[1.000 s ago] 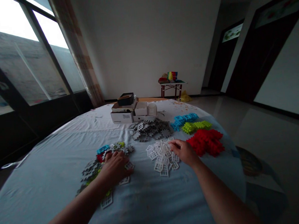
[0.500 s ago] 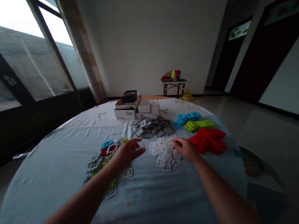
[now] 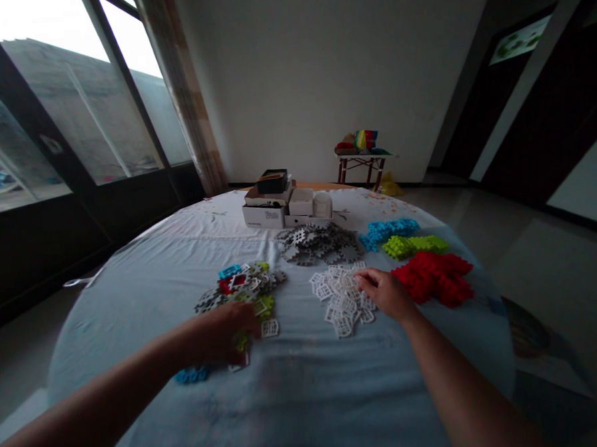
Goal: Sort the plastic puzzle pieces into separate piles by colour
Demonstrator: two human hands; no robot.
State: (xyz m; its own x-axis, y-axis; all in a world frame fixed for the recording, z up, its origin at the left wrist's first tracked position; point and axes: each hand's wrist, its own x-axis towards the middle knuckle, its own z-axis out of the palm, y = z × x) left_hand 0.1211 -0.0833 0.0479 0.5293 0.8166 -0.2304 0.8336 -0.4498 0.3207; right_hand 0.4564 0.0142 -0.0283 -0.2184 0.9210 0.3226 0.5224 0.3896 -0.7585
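Pale cloth (image 3: pixel 308 403) spreads out big and round. The right hand (image 3: pixel 386 293) is at the right edge of the white window pieces (image 3: pixel 343 302), its fingertips close together by them. The left hand (image 3: pixel 234 328) is over the near side of the mixed pile (image 3: pixel 251 279), a small white piece (image 3: pixel 270 328) just beside its fingers. It is too blurry to tell if either grips anything.
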